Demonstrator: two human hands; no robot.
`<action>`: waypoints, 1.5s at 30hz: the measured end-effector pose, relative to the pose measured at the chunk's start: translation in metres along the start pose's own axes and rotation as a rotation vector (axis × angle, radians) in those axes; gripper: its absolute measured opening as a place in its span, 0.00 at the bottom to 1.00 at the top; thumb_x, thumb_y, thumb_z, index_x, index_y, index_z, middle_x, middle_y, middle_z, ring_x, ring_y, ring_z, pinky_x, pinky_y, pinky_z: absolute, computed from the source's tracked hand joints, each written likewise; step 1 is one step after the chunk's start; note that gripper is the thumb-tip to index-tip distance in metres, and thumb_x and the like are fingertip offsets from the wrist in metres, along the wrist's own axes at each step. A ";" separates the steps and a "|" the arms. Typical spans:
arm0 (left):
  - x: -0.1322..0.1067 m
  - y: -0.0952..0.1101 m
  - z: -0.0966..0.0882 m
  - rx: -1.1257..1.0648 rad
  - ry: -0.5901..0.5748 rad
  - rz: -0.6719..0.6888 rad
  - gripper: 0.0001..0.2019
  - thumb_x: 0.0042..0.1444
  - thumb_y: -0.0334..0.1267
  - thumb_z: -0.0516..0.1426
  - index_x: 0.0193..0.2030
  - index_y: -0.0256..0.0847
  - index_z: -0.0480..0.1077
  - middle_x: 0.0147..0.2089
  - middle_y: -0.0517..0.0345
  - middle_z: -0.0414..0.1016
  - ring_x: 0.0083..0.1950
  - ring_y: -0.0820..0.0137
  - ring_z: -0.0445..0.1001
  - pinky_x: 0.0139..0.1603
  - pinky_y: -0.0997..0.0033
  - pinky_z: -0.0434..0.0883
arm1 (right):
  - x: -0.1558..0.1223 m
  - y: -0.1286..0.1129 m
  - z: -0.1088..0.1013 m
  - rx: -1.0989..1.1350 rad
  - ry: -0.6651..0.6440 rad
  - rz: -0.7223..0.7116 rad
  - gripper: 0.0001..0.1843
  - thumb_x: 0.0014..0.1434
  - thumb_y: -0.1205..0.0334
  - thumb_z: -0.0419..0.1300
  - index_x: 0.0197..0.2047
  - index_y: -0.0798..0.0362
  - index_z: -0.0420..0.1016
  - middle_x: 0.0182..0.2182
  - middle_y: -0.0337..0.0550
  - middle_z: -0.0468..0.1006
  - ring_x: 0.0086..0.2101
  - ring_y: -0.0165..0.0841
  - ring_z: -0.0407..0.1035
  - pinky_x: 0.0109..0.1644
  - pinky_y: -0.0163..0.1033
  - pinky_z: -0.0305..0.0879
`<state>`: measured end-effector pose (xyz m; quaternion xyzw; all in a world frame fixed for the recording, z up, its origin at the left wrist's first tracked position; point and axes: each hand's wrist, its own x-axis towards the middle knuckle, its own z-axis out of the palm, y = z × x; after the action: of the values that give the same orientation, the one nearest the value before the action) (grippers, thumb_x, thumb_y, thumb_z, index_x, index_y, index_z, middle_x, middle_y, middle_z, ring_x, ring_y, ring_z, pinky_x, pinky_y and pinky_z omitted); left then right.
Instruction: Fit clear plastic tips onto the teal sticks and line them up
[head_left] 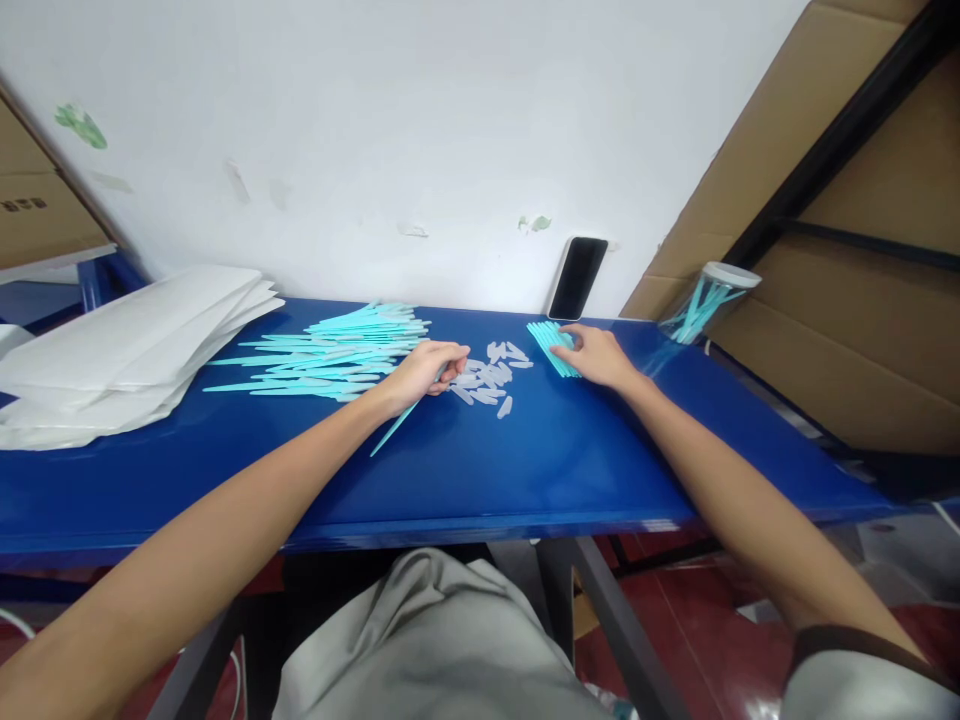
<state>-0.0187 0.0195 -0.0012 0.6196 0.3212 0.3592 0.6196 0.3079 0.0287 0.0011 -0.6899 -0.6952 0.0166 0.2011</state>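
My left hand [431, 372] is closed around a slim turquoise stick [391, 432], whose tapered end points down toward the table's front edge. The stick's other end is hidden in the fingers. Just right of that hand lies a loose pile of small translucent whitish sleeve-like pieces [487, 378]. My right hand [596, 355] has its thumb and forefinger on a short, neat row of turquoise sticks [551, 345], gripping at its right side. Left of my left hand spreads a large heap of similar turquoise sticks [330, 350], many with whitish ends.
Stacked white paper-like sheets or bags [127, 340] lie on the blue table [480, 480] at left. A phone [577, 278] leans against the wall. At the right back, a clear jar [709, 305] with a white lid holds turquoise sticks. Cardboard [847, 330] borders the right side.
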 end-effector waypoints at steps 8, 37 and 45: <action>-0.002 0.005 0.004 -0.005 0.006 0.008 0.15 0.57 0.44 0.62 0.25 0.37 0.68 0.20 0.63 0.58 0.17 0.80 0.54 0.18 0.77 0.49 | 0.002 0.004 0.003 0.022 -0.012 -0.008 0.29 0.64 0.51 0.62 0.64 0.55 0.77 0.36 0.47 0.84 0.39 0.44 0.76 0.46 0.43 0.69; -0.007 0.007 0.015 -0.158 0.136 0.248 0.20 0.44 0.39 0.74 0.40 0.37 0.74 0.41 0.56 0.80 0.37 0.70 0.82 0.48 0.64 0.81 | -0.044 -0.071 -0.012 0.671 -0.028 -0.352 0.28 0.70 0.40 0.49 0.32 0.52 0.76 0.17 0.32 0.58 0.21 0.30 0.55 0.31 0.38 0.54; -0.010 0.001 0.011 0.321 0.143 0.410 0.14 0.59 0.47 0.65 0.43 0.39 0.73 0.37 0.54 0.79 0.39 0.64 0.82 0.44 0.62 0.79 | -0.060 -0.090 0.010 0.323 0.079 -0.673 0.16 0.68 0.54 0.59 0.30 0.52 0.72 0.20 0.32 0.62 0.23 0.27 0.56 0.30 0.36 0.51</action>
<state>-0.0150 0.0056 0.0000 0.7353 0.2846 0.4644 0.4033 0.2176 -0.0309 0.0034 -0.3824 -0.8632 0.0324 0.3282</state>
